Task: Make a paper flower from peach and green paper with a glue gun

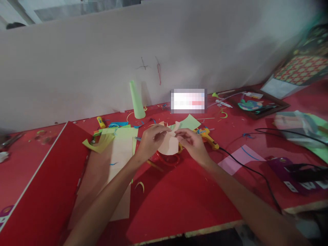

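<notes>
A pale peach paper cutout (169, 145) with a rounded lower edge hangs between both hands above the red table (179, 201). My left hand (151, 140) pinches its upper left edge with fingers curled. Fingers closed, my right hand (192, 141) grips the upper right edge. Red-handled scissors (167, 159) lie on the table directly under the cutout. A yellow glue gun (208, 137) rests just right of my right hand, its black cord (246, 167) running off to the right.
A light green paper cone (137, 100) stands by the white back wall. Peach and green sheets (120, 150) lie left of the hands. A pink sheet (241, 159), a purple power strip (294, 174) and a framed craft (252, 104) sit to the right. Paper scraps are scattered around.
</notes>
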{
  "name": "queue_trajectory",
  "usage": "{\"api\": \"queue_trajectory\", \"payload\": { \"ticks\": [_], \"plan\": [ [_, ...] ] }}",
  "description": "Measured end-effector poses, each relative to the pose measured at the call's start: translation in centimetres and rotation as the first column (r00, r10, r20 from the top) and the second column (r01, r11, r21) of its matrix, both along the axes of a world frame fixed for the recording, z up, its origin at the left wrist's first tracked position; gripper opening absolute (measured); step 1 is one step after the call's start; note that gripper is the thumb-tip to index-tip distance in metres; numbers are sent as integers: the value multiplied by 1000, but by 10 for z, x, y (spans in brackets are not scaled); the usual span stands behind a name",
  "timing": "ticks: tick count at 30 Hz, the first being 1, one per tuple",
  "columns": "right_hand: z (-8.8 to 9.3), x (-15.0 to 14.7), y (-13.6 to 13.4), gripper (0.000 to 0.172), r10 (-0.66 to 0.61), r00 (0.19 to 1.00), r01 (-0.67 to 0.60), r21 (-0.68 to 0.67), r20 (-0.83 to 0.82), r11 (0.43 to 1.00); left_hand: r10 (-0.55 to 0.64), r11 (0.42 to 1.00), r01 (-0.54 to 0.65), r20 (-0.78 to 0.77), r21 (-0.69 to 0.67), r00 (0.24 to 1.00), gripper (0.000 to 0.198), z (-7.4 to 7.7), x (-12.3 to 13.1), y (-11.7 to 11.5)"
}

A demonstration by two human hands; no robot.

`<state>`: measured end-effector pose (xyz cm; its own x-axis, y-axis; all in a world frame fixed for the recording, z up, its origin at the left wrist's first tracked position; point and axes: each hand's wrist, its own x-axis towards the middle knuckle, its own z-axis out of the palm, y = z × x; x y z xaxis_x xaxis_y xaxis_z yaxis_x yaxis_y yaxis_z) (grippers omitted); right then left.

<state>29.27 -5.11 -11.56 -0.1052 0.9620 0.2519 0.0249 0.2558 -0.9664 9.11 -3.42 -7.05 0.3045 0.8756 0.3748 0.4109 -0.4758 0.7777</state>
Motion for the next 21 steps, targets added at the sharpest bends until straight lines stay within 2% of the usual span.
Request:
{"api": "queue_trajectory", "payload": {
  "ticks": [2,5,10,13,15,16,18,19,21],
  "plan": [
    [0,0,0,21,-3,996,0,28,90,1000,-2,999,3,34,-41,999,20,3,1,-2],
    [-3,-3,0,17,11,993,-14,30,115,999,39,991,-22,127,-135,991,32,2,4,-4],
    [-5,-7,-3,20,-50,999,50,-12,14,999,179,957,-97,293,-274,939,38,-9,10,-2],
    [-5,-7,-4,23,-67,994,63,-53,-84,997,230,921,-92,339,-378,912,37,-16,16,-3],
    [-5,-6,-4,24,-59,994,54,-58,-94,997,243,910,-90,345,-404,906,35,-19,18,-4],
    [-5,-6,-3,24,-62,996,59,-39,-57,997,260,910,-109,348,-400,901,34,-20,18,-4],
    [-6,-5,-4,23,-82,988,76,55,128,996,317,911,-172,368,-375,874,34,-19,14,-2],
    [-7,-5,-5,23,-93,959,64,115,267,991,340,910,-198,384,-364,859,34,-17,12,-1],
    [-10,-9,-10,23,-89,826,-33,206,556,978,350,915,-211,413,-344,841,35,-10,6,2]
  ]
}}
